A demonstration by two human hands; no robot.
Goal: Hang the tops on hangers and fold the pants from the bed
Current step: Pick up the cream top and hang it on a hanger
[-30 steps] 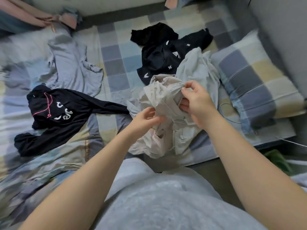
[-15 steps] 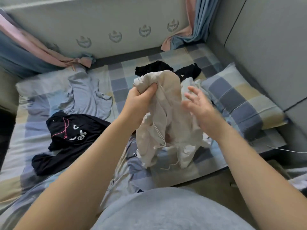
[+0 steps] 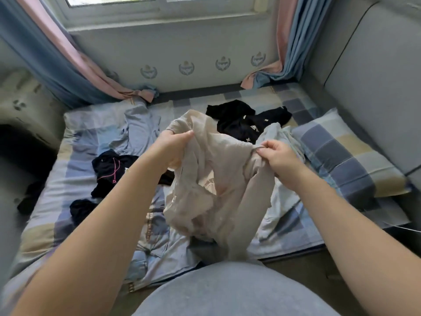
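Garment (image 3: 218, 176) is gripped at its top by left hand (image 3: 169, 149), pinched by right hand (image 3: 280, 160); its length hangs down toward bed (image 3: 75, 160).

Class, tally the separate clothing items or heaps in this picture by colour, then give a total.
Beige: 1, the beige garment.
Black: 2, the black top with pink cord and the black heap.
Light blue: 1, the light blue top.
Pale grey: 1, the pale grey garment.
Total: 5
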